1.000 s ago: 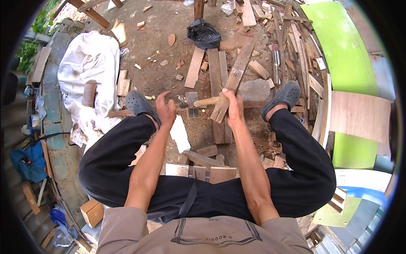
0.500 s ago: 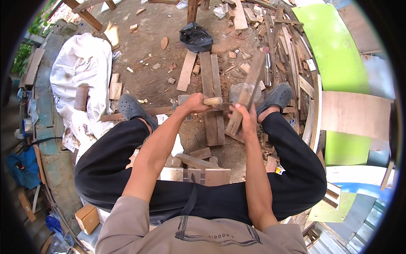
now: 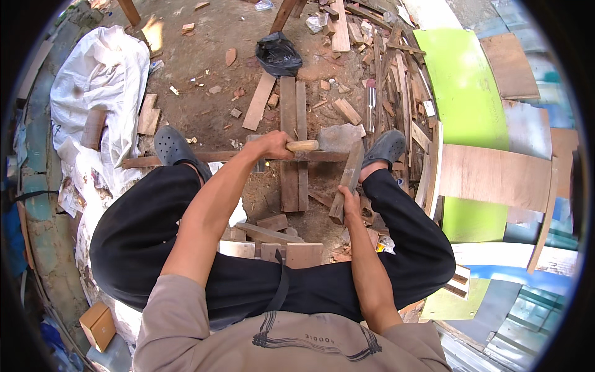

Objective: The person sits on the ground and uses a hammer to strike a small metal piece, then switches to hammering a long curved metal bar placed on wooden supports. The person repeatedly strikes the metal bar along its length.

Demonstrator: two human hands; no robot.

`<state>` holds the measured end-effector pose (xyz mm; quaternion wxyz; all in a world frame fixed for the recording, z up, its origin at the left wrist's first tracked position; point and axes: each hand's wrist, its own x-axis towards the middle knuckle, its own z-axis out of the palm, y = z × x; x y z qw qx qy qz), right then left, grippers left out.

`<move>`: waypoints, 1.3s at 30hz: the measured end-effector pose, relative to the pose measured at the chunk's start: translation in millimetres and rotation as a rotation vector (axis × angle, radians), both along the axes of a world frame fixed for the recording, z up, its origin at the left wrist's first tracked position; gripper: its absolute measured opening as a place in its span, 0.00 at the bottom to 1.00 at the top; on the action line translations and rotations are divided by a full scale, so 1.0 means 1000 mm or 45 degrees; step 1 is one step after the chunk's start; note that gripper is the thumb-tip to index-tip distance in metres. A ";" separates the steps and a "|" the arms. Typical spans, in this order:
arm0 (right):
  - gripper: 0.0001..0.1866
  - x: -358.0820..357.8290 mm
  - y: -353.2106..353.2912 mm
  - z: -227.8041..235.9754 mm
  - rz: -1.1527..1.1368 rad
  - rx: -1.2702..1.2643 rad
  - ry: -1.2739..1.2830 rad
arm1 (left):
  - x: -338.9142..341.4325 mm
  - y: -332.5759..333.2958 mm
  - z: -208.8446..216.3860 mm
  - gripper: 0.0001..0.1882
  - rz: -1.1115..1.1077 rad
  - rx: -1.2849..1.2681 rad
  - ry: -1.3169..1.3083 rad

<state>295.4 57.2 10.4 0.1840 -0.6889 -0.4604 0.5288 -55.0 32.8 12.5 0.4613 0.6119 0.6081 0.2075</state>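
Note:
My left hand [image 3: 271,146] is closed around a tool with a pale wooden handle [image 3: 302,146]; the handle's end points right, and the tool's other end is mostly hidden by the hand. Just beneath lies a long narrow wooden strip [image 3: 322,157], running crosswise over two planks [image 3: 288,111] laid side by side. My right hand [image 3: 349,202] grips a short, thick wooden block [image 3: 347,180] near its close end. The block is tilted, its far end beside the right clog. A grey stone block [image 3: 338,137] sits behind it.
Grey clogs [image 3: 176,147] are on my feet, either side of the planks. A black plastic bag [image 3: 279,54] lies beyond them. At left is a white sack [image 3: 102,80]; at right, scrap wood [image 3: 403,93] and a green panel [image 3: 465,87]. Wood offcuts [image 3: 304,254] lie before my lap.
My right hand has moved nearer to me and turned the wooden block, lowering its far end from above the clog. The left hand keeps the tool over the strip. The whole view has shifted slightly.

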 end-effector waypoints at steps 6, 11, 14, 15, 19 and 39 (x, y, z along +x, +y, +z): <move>0.30 -0.040 -0.035 0.029 0.398 0.219 -0.007 | 0.002 -0.016 -0.018 0.20 0.161 0.009 -0.055; 0.33 -0.031 -0.021 0.018 0.065 -0.087 0.048 | 0.002 -0.015 -0.018 0.19 0.181 0.101 0.119; 0.37 -0.019 -0.017 0.008 0.045 -0.166 0.009 | 0.008 -0.021 -0.014 0.18 0.271 -0.032 0.017; 0.40 -0.018 -0.017 0.006 0.083 -0.160 -0.020 | 0.008 -0.022 -0.013 0.18 0.296 -0.035 0.022; 0.52 -0.040 -0.025 0.018 0.183 -0.106 -0.198 | 0.005 -0.025 -0.018 0.18 0.353 -0.047 0.008; 0.43 -0.055 -0.029 0.012 -0.191 -0.054 -0.006 | -0.003 -0.017 -0.027 0.15 0.121 -0.126 -0.088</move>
